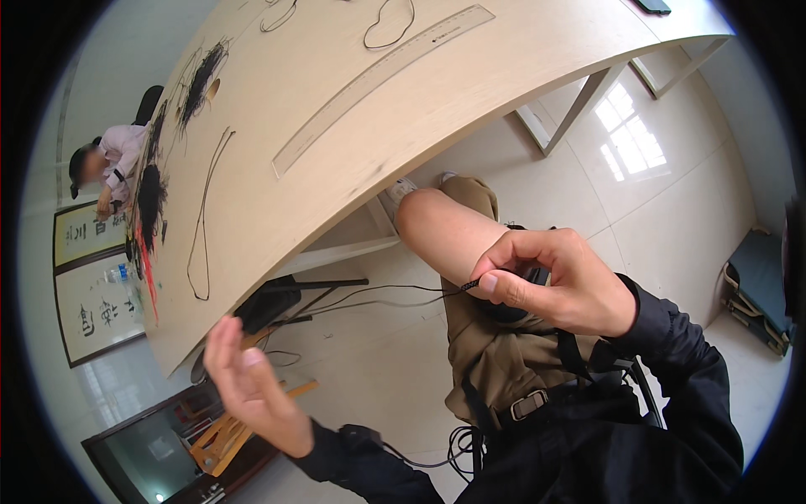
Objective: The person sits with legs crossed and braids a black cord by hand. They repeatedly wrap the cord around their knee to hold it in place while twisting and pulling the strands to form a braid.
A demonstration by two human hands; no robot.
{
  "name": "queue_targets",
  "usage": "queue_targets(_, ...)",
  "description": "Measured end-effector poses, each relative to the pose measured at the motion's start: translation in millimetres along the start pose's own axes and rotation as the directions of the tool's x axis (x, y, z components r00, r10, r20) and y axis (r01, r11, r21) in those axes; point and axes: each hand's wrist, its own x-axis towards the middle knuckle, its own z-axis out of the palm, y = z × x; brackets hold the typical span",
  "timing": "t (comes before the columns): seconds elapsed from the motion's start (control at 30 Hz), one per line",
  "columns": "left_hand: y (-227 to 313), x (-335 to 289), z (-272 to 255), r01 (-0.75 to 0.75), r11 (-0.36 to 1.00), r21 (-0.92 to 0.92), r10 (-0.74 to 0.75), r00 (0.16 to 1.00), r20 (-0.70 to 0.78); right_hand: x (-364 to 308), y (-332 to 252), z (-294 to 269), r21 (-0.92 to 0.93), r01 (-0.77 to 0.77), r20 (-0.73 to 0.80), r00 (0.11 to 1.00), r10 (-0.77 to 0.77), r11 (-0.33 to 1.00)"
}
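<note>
My right hand [554,281] is raised over my bare knee [437,227] and pinches the braided end of a thin black cord [378,290] between thumb and forefinger. From the pinch, the cord runs left under the table edge toward my left hand [252,378]. That hand is lifted with its fingers apart, palm turned toward me. I cannot see the cord touching it.
A light wooden table [470,92] fills the upper left, carrying a long ruler [378,76], loose black cords [201,227] and bundles of cords [201,80]. Another person [105,164] sits at its far end. Framed pictures [92,302] lean at the left. A blue bin [760,277] stands on the tiled floor at the right.
</note>
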Motion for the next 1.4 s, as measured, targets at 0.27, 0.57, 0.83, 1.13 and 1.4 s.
queue_targets(0.27, 35.7, -40.3, 96.6, 0.371, 0.837, -0.402, 0.032, 0.700, 0.713, -0.5, 9.3, 8.9, -0.070, -0.018, 0.011, 1.000, 0.019, 0.997)
queue_targets(0.57, 36.1, -42.4, 98.5, 0.504, 0.775, -0.382, -0.086, 0.683, 0.725, 1.2, 18.4, 6.4, -0.062, -0.019, 0.024, 0.999, 0.021, 0.998)
queue_targets(0.83, 40.7, -39.7, 105.7, 0.578, 0.706, -0.409, -0.087, 0.644, 0.760, 0.9, 18.9, 0.5, -0.059, -0.029, 0.024, 0.999, 0.030, 0.998)
queue_targets(1.13, 48.3, -32.1, 106.7, 0.697, 0.627, -0.348, -0.138, 0.539, 0.831, 0.1, 22.8, -7.6, -0.099, -0.029, 0.020, 0.999, 0.031, 0.995)
queue_targets(1.4, 41.6, -40.8, 113.6, 0.659, 0.659, -0.362, -0.140, 0.581, 0.802, 4.1, 28.1, -5.9, -0.295, 0.237, -0.022, 0.967, -0.255, 0.926)
